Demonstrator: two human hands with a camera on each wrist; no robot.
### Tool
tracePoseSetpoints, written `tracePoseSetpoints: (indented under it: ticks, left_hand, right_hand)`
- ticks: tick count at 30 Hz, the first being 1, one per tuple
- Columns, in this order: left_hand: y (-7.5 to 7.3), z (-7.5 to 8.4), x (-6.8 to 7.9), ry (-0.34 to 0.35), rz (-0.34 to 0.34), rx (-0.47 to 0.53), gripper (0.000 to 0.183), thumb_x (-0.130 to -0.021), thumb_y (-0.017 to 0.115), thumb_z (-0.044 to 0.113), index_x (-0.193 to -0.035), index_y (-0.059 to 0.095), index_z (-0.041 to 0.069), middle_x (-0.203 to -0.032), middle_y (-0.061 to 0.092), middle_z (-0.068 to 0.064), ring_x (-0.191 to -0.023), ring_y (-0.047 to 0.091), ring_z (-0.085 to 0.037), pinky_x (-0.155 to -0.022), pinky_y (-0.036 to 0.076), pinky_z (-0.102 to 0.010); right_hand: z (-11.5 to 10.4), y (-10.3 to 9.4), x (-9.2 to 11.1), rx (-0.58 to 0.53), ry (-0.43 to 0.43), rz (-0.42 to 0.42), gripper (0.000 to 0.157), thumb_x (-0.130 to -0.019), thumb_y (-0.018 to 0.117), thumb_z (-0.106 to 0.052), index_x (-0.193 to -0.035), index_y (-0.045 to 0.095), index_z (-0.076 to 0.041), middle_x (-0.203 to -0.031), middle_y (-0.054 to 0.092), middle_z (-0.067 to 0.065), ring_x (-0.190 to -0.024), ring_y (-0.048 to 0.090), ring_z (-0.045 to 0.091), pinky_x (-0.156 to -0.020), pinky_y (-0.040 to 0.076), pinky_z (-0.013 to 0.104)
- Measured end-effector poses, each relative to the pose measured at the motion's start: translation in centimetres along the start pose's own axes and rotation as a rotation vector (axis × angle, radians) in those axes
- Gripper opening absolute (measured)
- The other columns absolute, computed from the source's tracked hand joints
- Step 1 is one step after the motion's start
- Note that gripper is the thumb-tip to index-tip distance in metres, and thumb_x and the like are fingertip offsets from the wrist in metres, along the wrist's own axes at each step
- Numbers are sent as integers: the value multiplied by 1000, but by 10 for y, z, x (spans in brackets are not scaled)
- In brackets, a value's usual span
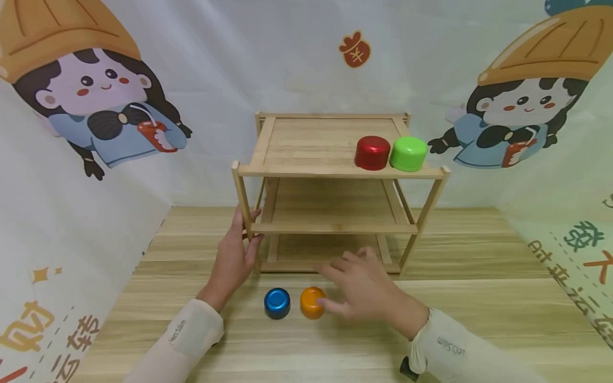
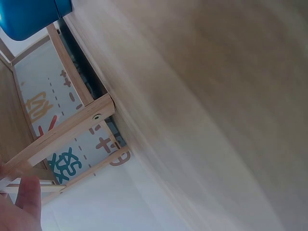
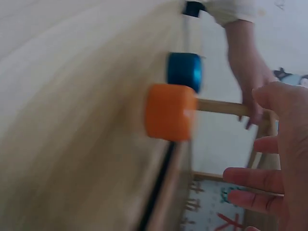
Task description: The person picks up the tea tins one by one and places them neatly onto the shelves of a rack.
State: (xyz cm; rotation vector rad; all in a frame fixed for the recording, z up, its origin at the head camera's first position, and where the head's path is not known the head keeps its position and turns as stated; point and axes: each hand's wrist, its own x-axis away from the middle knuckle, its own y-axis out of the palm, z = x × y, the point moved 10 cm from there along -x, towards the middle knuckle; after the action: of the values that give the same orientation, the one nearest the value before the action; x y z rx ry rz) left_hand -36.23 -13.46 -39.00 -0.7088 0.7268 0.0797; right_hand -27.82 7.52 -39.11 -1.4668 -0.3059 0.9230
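Note:
A three-tier wooden rack [image 1: 311, 143] stands on the wood-grain tabletop. My left hand [image 1: 233, 258] grips its front left post, the thumb on the near side and fingers behind. Before the rack sit two short round-edged cylinders like upturned small cups, a shiny blue one [image 1: 277, 303] and an orange one [image 1: 310, 304]. My right hand [image 1: 366, 290] hovers just right of the orange cup, its fingers spread and holding nothing. In the right wrist view, the fingers [image 3: 255, 179] are apart from the orange cup [image 3: 171, 113].
On the rack's top tier, near its front right corner, a red cup [image 1: 372, 152] and a light green cup [image 1: 409, 154] stand side by side. A white printed cloth [image 1: 215, 69] with cartoon figures hangs behind and along both sides.

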Motion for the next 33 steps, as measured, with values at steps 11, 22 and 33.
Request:
tracePoseSetpoints:
  ticks: [11, 22, 33]
  left_hand:
    - [0, 2, 1, -5, 2, 2, 83, -98, 64, 1, -162, 17, 22, -150, 56, -9, -110, 70, -31, -90, 63, -43]
    - [0, 0, 0, -1, 4, 5, 84, -97, 65, 1, -162, 17, 22, -150, 56, -10, -111, 69, -32, -91, 63, -44]
    - [-1, 2, 1, -4, 2, 0, 81, -97, 65, 1, -161, 19, 21, -149, 56, -10, -112, 69, -32, -90, 63, -45]
  right_hand:
    - [-15, 38, 2, -73, -4, -72, 61, -91, 59, -69, -137, 64, -29, -112, 76, -5, -105, 66, 18, -90, 45, 50]
    - [-24, 54, 4, -53, -55, -66, 60, -89, 58, -69, -134, 62, -29, -101, 74, -8, -94, 63, 15, -88, 42, 46]
    - [-27, 64, 4, -51, -53, -126, 59, -89, 60, -68, -133, 63, -28, -97, 73, -7, -95, 63, 17, -90, 43, 48]
